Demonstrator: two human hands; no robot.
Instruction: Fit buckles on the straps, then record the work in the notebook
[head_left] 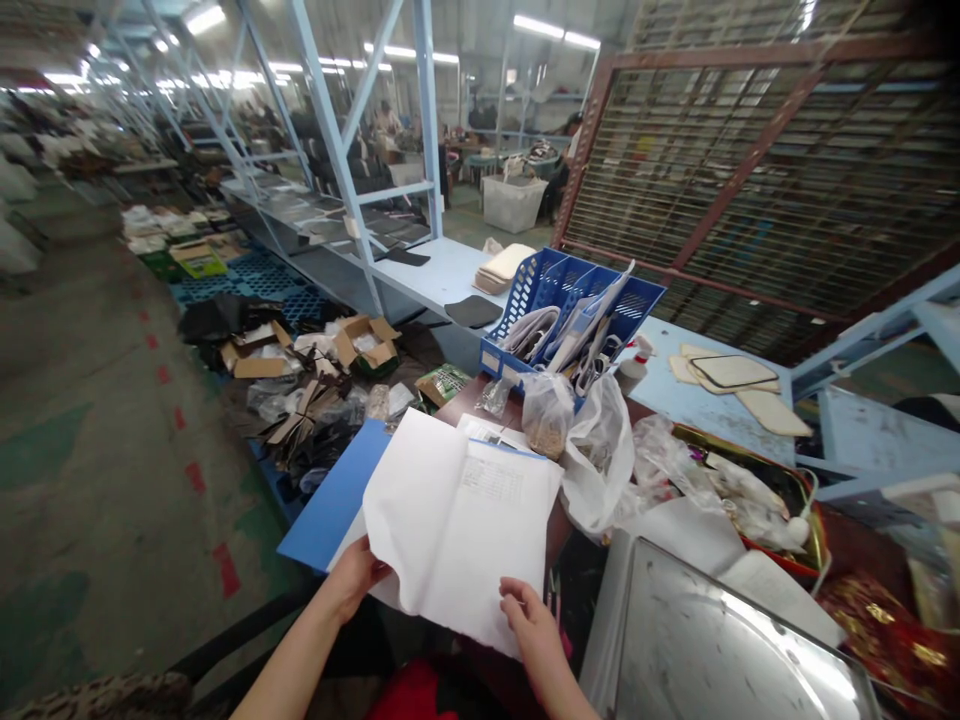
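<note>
A blue folder (330, 495) lies spread open on the desk, with white sheets of paper (412, 490) fanned over it. My left hand (358, 582) is closed on the lower left edge of the sheets, its fingertips hidden beneath them. A turned sheet bulges and curls just above that hand. On the right, a page with a small printed table (491, 485) lies face up. My right hand (529, 615) rests at this page's lower right edge, fingers loosely bent and apart, holding nothing.
Behind the folder stand a blue file rack (574, 310) full of papers and clear plastic bags (600, 450). A metal-topped scale (720, 640) sits at the right. Opened cardboard boxes (367, 345) and scraps lie left of the desk. A spray bottle (634, 368) stands beside the rack.
</note>
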